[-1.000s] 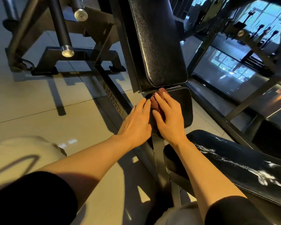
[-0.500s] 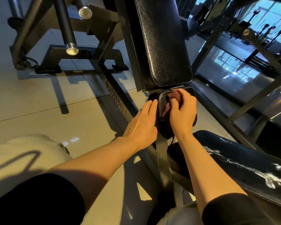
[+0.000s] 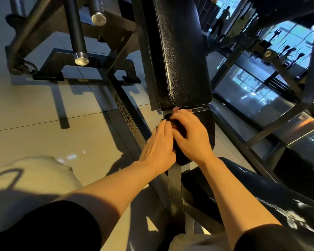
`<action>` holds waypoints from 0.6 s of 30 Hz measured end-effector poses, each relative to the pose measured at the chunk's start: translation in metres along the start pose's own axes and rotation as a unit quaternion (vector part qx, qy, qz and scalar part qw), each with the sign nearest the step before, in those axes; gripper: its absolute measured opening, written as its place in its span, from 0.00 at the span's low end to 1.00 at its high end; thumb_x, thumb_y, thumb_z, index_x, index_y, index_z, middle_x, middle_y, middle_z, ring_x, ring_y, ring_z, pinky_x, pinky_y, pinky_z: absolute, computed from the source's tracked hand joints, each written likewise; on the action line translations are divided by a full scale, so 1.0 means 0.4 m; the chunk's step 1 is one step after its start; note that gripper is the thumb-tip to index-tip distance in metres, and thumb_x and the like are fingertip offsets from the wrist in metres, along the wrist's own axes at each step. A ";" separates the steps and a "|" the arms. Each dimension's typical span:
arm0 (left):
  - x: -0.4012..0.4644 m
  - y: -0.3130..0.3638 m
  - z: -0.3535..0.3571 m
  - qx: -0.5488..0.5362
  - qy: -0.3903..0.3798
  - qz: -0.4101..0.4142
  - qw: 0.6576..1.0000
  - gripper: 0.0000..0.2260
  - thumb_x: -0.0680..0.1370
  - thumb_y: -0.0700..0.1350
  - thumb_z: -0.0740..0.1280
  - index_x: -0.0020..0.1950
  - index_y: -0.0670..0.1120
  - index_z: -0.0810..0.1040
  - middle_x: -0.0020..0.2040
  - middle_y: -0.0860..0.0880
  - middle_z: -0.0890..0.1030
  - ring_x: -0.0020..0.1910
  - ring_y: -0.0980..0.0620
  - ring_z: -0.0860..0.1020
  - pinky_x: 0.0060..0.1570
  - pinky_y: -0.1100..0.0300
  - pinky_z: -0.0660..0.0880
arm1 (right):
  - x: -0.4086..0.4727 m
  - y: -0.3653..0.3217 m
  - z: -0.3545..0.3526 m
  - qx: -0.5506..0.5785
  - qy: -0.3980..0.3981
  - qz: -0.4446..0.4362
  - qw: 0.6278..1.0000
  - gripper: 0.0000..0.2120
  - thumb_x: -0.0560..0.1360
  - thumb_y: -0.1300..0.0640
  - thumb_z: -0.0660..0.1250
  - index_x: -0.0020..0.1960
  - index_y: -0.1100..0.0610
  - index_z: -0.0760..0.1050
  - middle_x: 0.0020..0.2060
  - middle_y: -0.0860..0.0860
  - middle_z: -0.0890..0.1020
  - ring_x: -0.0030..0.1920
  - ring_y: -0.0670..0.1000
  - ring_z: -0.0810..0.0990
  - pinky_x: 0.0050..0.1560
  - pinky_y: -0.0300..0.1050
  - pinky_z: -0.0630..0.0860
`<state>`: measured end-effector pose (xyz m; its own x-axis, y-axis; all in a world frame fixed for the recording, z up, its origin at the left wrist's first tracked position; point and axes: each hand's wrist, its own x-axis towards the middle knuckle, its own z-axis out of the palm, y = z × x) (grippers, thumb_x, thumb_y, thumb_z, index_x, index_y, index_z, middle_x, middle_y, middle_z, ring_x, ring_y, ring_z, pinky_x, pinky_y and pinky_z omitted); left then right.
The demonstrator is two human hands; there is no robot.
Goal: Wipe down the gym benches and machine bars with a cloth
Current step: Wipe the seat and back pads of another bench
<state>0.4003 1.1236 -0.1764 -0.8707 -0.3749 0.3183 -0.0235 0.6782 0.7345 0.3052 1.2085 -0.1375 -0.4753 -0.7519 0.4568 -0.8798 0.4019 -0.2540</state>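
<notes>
A small black seat pad [image 3: 206, 131] sits just below a tall black back pad [image 3: 181, 51] of a gym machine. My right hand [image 3: 190, 134] lies on the seat pad, fingers curled over a dark reddish cloth [image 3: 176, 110], of which only a sliver shows at the fingertips. My left hand [image 3: 158, 147] rests flat with straight fingers against the seat pad's left edge, touching the right hand. A second black pad [image 3: 261, 194] with whitish streaks lies at lower right.
Black frame rail [image 3: 127, 113] with a brass label runs along the tiled floor. Two bars with silver end caps [image 3: 81, 58] hang at upper left. A mirror wall and more frame struts [image 3: 261, 134] stand on the right. My pale trouser knee [image 3: 31, 178] is at lower left.
My right hand slid with the cloth from the middle of the seat pad back toward its left side. The left hand stayed at the pad's left edge. The view moved closer.
</notes>
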 end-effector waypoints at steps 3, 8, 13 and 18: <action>0.001 -0.007 -0.004 -0.004 -0.001 -0.017 1.000 0.30 0.74 0.37 0.66 0.73 0.43 0.58 0.68 0.46 0.63 0.61 0.49 0.69 0.53 0.61 0.71 | 0.016 0.010 0.002 -0.018 -0.027 -0.032 0.999 0.13 0.76 0.52 0.68 0.60 0.51 0.77 0.60 0.45 0.77 0.60 0.38 0.70 0.60 0.27 0.63; 0.016 -0.016 -0.029 -0.023 0.024 0.000 0.999 0.31 0.75 0.36 0.65 0.75 0.45 0.56 0.70 0.48 0.62 0.65 0.52 0.66 0.58 0.64 0.66 | 0.036 0.022 0.006 -0.005 0.004 0.021 1.000 0.14 0.75 0.49 0.68 0.60 0.47 0.76 0.58 0.42 0.78 0.60 0.39 0.72 0.60 0.33 0.67; 0.021 -0.026 -0.040 -0.023 0.029 0.006 0.999 0.34 0.74 0.36 0.65 0.77 0.46 0.55 0.71 0.50 0.61 0.68 0.53 0.64 0.65 0.62 0.66 | 0.006 0.016 0.017 -0.109 -0.028 -0.103 0.988 0.18 0.75 0.49 0.68 0.62 0.55 0.77 0.62 0.49 0.77 0.64 0.48 0.72 0.69 0.39 0.63; 0.027 -0.014 -0.030 -0.012 0.023 0.022 0.999 0.31 0.75 0.38 0.66 0.75 0.45 0.57 0.70 0.48 0.63 0.65 0.51 0.65 0.58 0.64 0.64 | 0.002 0.072 -0.006 -0.031 0.029 0.055 0.998 0.24 0.73 0.42 0.66 0.67 0.49 0.70 0.63 0.43 0.74 0.64 0.41 0.70 0.65 0.39 0.68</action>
<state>0.3968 1.1082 -0.1698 -0.8471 -0.3747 0.3768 0.0262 0.6788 0.7339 0.2795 1.2207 -0.1424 -0.5664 -0.6713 0.4781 -0.8206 0.5130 -0.2519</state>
